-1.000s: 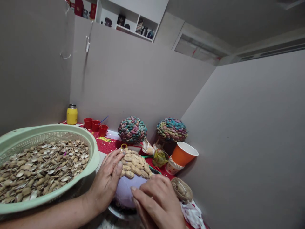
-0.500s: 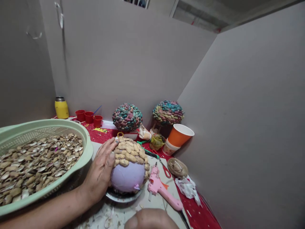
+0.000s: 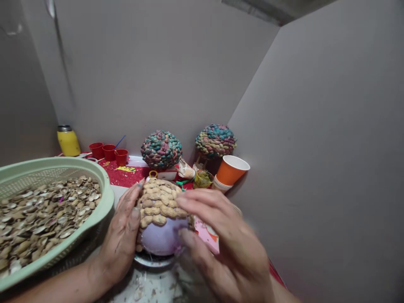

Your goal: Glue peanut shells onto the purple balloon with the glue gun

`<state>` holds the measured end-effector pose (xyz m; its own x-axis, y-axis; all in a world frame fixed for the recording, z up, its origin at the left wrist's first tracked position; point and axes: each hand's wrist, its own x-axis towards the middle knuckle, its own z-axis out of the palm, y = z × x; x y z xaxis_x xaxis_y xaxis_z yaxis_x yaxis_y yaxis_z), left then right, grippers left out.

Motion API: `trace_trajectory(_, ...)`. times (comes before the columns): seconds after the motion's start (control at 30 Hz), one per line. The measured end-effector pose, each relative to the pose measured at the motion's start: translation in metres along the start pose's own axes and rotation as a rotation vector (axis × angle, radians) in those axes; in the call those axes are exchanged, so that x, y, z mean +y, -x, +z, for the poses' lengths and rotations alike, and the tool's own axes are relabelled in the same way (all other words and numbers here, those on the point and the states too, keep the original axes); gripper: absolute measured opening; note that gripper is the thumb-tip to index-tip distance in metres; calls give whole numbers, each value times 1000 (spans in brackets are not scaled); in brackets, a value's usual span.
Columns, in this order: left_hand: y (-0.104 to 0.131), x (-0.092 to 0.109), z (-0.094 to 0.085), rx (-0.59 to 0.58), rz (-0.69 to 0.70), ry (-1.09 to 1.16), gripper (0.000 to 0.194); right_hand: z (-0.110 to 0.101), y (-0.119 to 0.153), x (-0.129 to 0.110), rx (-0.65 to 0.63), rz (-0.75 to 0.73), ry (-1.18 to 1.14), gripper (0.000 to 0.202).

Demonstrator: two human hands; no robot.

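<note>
Head view, containers first. Pale green mesh basket sits at the left edge, holding a heaped layer of loose peanut shell halves. Yellow jar with a metal lid stands at the back left; contents not visible. Three small red cups stand in a row beside it, one with a thin blue stick in it. Orange paper cup lies tilted on a stack of further cups at the right, mouth facing up and right; nothing can be seen inside it. Two multicoloured shell-covered domes stand against the back wall on the red cloth.

Work item: lilac ball, resting on a shallow metal dish at centre front. Its upper half is covered with rows of whole peanut shells, laid side by side in overlapping bands; the lower front remains bare lilac. Part of a pink glue gun shows just right of the ball, mostly hidden.

Left hand lies flat against the ball's left side, fingers extended and together, thumb on the shell rows; it is pressing, not gripping. Right hand is blurred, fingers spread and slightly curled over the ball's right side, fingertips at the shell edge; it holds nothing that can be seen.
</note>
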<state>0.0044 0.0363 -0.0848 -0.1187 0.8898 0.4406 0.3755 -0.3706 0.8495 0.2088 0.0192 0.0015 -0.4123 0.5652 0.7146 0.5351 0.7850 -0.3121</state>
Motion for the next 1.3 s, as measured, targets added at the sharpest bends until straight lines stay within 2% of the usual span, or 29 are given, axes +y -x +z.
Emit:
trace_trajectory(0.07, 1, 0, 1, 7, -8, 16, 54, 7, -3, 13, 1, 0, -3, 36)
trace_trajectory(0.17, 3, 2, 1, 7, -9, -10, 56, 20, 1, 29, -96, 61, 9, 49)
trace_trajectory(0.33, 9, -1, 0, 5, 39, -20, 53, 35, 12, 39, -187, 114, -27, 65)
trace_trajectory(0.53, 15, -7, -1, 7, 69, -46, 52, 42, 11, 41, -209, 109, -80, 61)
trace_trajectory(0.87, 18, -5, 0, 15, 39, -12, 52, 43, 8, 40, -182, 116, -164, 55)
trace_trajectory(1.17, 10, 0, -1, 32, -25, 16, 59, 42, 5, 47, -204, 137, -262, 56)
trace_trajectory(1.3, 9, 1, 0, 35, -25, 46, 56, 38, 5, 49, -185, 153, -317, 49)
